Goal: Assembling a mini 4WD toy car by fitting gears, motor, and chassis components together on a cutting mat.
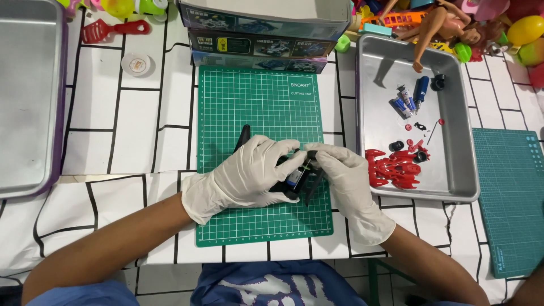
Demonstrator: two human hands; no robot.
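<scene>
Both my hands wear white gloves and meet over a green cutting mat (255,102). My left hand (243,175) wraps around a small black toy car chassis (294,178) with a blue and silver part in it. My right hand (340,173) pinches the same chassis from the right, fingertips at its top edge. A black strip-shaped part (243,137) pokes out from behind my left hand and lies on the mat. Much of the chassis is hidden by my fingers.
A metal tray (453,141) to the right holds a red car body shell (394,168), small wheels, a blue motor and loose bits. Stacked boxes (260,28) stand behind the mat. Another metal tray (28,96) lies far left, a second green mat (510,198) far right, toys at the back.
</scene>
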